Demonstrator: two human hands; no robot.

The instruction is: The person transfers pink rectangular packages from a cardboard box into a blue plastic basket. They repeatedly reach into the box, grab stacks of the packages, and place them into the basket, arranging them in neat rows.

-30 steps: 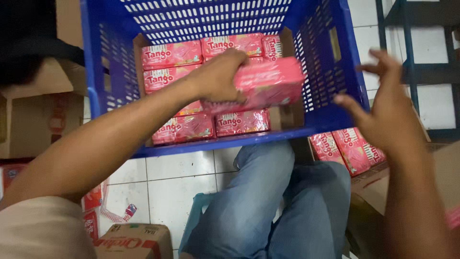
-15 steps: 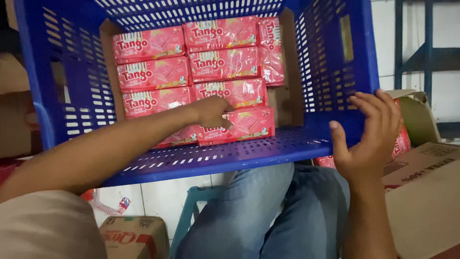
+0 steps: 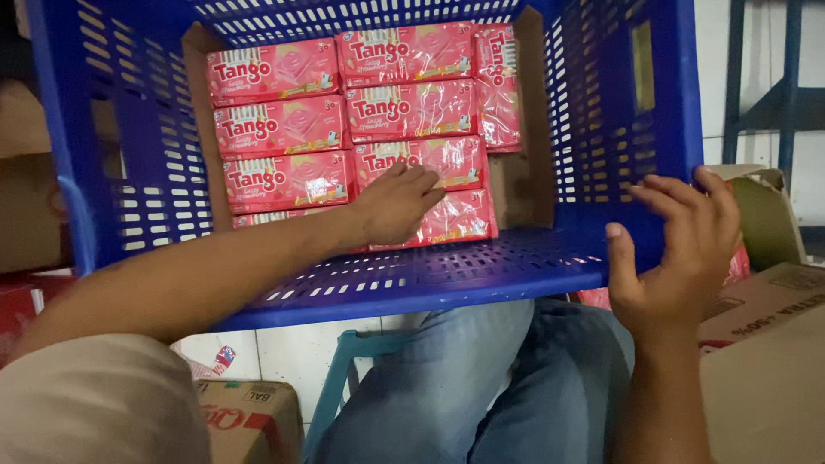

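A blue slotted plastic crate is tilted toward me, lined with brown cardboard and filled with several pink wafer packs lying in two rows, plus one pack on edge at the right. My left hand lies flat on the nearest right pack, fingers together, pressing on it without gripping. My right hand rests on the crate's near right corner, thumb on the front wall and fingers spread over the outside.
An open cardboard box with more pink packs stands at the right. Another box lies on the white tiled floor at lower left. My jeans-clad knees and a teal stool edge are under the crate. A blue metal rack stands behind.
My left hand carried a pink pack into the crate, set it in the near right slot and now lies on it. My right hand went from open in the air to the crate's corner.
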